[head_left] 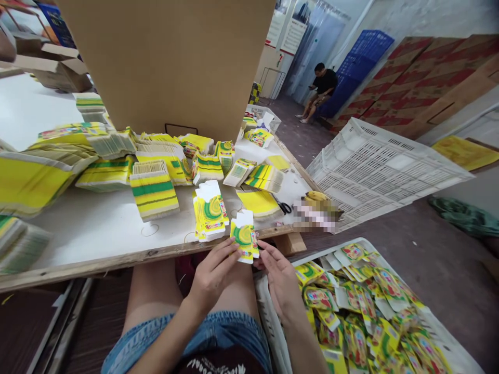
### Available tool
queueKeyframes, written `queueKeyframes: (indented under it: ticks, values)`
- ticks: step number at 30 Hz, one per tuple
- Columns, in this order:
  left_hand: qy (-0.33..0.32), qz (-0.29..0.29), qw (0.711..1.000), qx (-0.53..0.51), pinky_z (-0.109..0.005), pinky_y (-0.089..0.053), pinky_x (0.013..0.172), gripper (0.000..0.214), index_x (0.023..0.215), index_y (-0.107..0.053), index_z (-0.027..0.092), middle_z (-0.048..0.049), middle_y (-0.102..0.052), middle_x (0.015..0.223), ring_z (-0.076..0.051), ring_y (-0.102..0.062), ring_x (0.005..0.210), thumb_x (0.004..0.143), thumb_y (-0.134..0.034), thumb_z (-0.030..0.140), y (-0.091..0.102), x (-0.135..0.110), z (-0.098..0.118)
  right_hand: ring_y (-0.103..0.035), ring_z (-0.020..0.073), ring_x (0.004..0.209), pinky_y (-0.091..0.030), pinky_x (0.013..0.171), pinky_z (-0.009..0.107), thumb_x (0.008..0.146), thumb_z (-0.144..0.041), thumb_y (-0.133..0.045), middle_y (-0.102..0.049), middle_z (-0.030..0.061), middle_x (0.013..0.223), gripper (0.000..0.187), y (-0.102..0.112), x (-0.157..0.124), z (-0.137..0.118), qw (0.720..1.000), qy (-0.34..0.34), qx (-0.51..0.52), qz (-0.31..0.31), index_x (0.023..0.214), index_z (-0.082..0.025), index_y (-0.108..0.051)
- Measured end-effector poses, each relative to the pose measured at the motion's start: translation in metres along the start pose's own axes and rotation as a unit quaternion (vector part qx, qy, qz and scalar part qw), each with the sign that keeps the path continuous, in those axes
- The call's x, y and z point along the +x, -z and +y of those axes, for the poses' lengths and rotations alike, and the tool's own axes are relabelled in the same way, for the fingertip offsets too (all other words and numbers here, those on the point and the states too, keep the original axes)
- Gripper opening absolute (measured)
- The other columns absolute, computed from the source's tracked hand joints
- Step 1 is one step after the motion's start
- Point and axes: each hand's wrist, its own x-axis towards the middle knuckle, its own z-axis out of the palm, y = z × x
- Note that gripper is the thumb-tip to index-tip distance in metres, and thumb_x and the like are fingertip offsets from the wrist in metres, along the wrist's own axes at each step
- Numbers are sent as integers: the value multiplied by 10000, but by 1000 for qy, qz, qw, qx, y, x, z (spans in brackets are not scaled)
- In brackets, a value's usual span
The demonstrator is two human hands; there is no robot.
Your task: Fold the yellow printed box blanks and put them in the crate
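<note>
Between my two hands, just off the table's front edge, is a small yellow and green printed carton (244, 236) with white flaps at its top. My left hand (214, 270) pinches its left side, fingers over the edge. At its right edge are the fingertips of my right hand (276, 272), thumb and fingers closed on it. A stack of similar flat cartons (210, 213) lies on the table just beyond my left hand. Bundles of yellow-and-green striped cartons (153, 189) stand behind it.
Right of my legs, a white crate (362, 241) holds many yellow packs. Black scissors (285, 208) and bananas (316, 196) lie by the table's right edge. A large cardboard sheet (167, 62) rises behind the bundles. White crates (374, 171) stand right; a person (324, 83) sits farther back.
</note>
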Motion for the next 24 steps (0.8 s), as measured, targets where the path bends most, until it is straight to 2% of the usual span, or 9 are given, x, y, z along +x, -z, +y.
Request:
queueKeyframes:
  ticks: [4, 5, 7, 9, 11, 14, 16, 19, 24]
  values:
    - [8, -25, 996, -79, -402, -509, 1036, 457, 1265, -625, 166, -150, -685, 1191, -250, -535, 1292, 865, -524, -31, -7, -1, 6, -669, 143, 750, -521, 731, 254, 622, -301, -884, -755, 14, 830, 452, -4, 2, 6, 997, -1, 67, 30, 1018, -209, -686]
    - [29, -30, 993, -115, -401, -495, 1050, 449, 1255, -635, 182, -146, -671, 1231, -250, -528, 1301, 871, -519, -20, -8, 0, 9, -678, 144, 764, -525, 735, 252, 625, -291, -882, -759, 13, 842, 447, -3, 2, 6, 997, 2, 74, 39, 1017, -215, -681]
    - [139, 5, 969, -205, -403, -461, 1082, 412, 1253, -636, 214, -134, -617, 1333, -247, -517, 1315, 902, -510, 38, -11, 3, 16, -688, 148, 768, -535, 734, 255, 637, -292, -877, -765, 15, 855, 439, 1, 0, 6, 996, 8, 77, 50, 1022, -221, -680]
    - [291, 69, 902, -313, -406, -440, 1096, 378, 1284, -607, 237, -121, -583, 1385, -246, -526, 1307, 926, -535, 142, -15, 7, 21, -695, 158, 766, -544, 729, 266, 639, -299, -876, -768, 26, 857, 421, 5, -4, 6, 997, 2, 70, 46, 1008, -212, -694]
    - [397, 98, 809, -422, -416, -439, 1089, 397, 1298, -597, 233, -119, -601, 1370, -268, -545, 1287, 902, -610, 266, -18, 9, 22, -700, 168, 786, -547, 741, 273, 641, -309, -876, -772, 44, 879, 400, 8, -8, 8, 997, -21, 62, 27, 989, -199, -711]
    - [455, 58, 700, -547, -440, -443, 1068, 482, 1246, -645, 200, -140, -647, 1309, -315, -569, 1251, 818, -705, 412, -20, 10, 20, -699, 167, 810, -540, 771, 270, 647, -318, -874, -774, 53, 905, 383, 8, -15, 13, 996, -60, 60, -2, 980, -196, -729]
    - [463, 25, 657, -594, -449, -439, 1062, 540, 1243, -650, 188, -157, -659, 1287, -329, -573, 1242, 784, -724, 464, -18, 10, 20, -698, 173, 817, -539, 786, 281, 660, -321, -866, -774, 57, 908, 370, 6, -18, 16, 996, -68, 49, -19, 982, -195, -737]
    - [461, 2, 641, -613, -437, -453, 1038, 555, 1232, -656, 175, -171, -682, 1241, -325, -593, 1214, 763, -748, 457, -14, 11, 23, -692, 200, 864, -537, 820, 315, 686, -346, -844, -769, 69, 922, 334, 5, -22, 15, 998, -50, 11, -24, 964, -188, -749]
    - [488, 28, 653, -579, -398, -535, 908, 447, 1092, -698, 152, -131, -754, 1047, -282, -686, 1033, 746, -771, 425, -19, 11, 24, -680, 209, 818, -534, 811, 338, 712, -408, -806, -758, 56, 869, 303, 4, -24, 9, 998, -26, -52, -35, 910, -186, -747]
